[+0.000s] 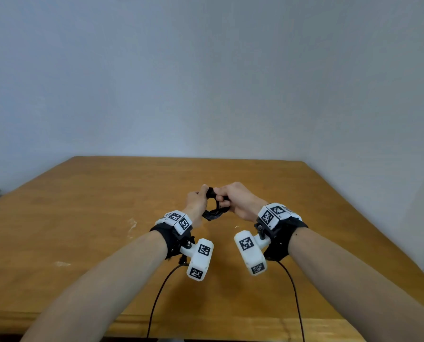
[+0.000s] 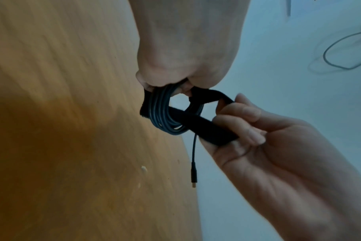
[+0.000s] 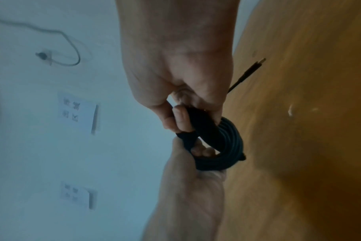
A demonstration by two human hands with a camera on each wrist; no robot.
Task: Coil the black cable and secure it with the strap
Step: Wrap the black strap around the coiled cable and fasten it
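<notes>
The black cable (image 1: 213, 214) is wound into a small coil and held in the air above the wooden table (image 1: 107, 218), between both hands. My left hand (image 1: 198, 197) grips the coil (image 2: 163, 112) at its upper side. A wide black strap (image 2: 212, 130) runs around the coil's strands. My right hand (image 2: 237, 124) pinches the strap's free length between thumb and curled fingers. In the right wrist view the strap (image 3: 206, 128) passes over the coil (image 3: 231, 143), under the right hand (image 3: 181, 117). One cable end with its connector (image 2: 193, 176) dangles loose below the coil.
The table's far edge meets a pale wall (image 1: 206, 82). White wall sockets (image 3: 78, 112) and a grey wire (image 3: 70, 48) are on that wall. Two thin black leads (image 1: 156, 297) hang from the wrist cameras over the table's front edge.
</notes>
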